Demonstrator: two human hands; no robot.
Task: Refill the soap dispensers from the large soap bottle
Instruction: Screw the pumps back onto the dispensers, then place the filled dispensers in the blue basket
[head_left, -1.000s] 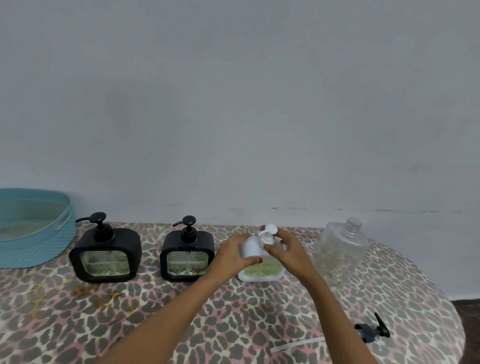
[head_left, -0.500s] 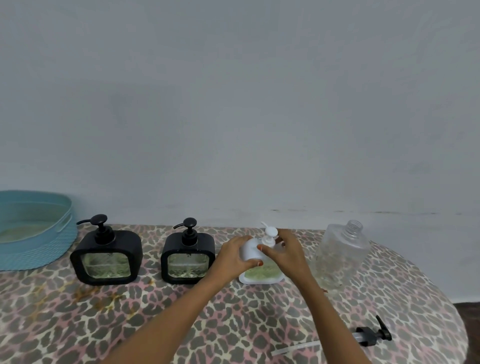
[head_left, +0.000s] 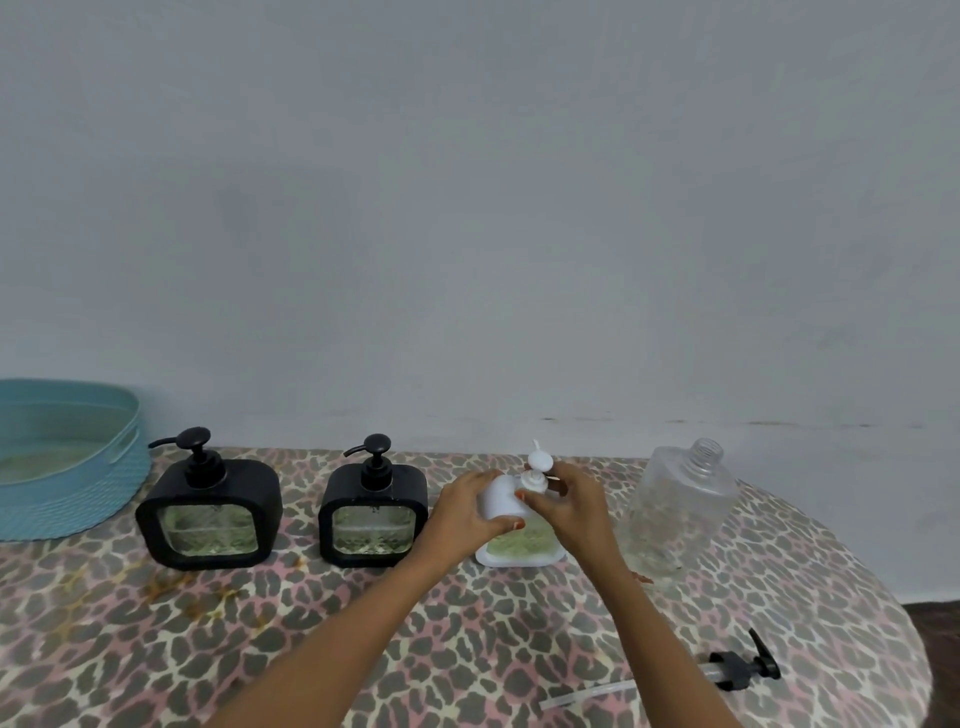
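Left hand (head_left: 470, 512) grips the white dispenser (head_left: 519, 551) standing on the table (head_left: 311, 623) while the right hand (head_left: 569, 512) pinches its pump collar (head_left: 534, 482). Both black dispensers (head_left: 208, 512) (head_left: 371, 512) look filled and capped. The large bottle (head_left: 675, 504) beside them stands uncapped, seemingly empty.

Both hands (head_left: 470, 512) (head_left: 569, 501) hold the white dispenser (head_left: 519, 545) on the table (head_left: 467, 623)

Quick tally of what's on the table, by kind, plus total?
black soap dispensers: 2
white soap dispenser: 1
clear bottle, uncapped: 1
loose black pump: 1
teal basket: 1
Total: 6
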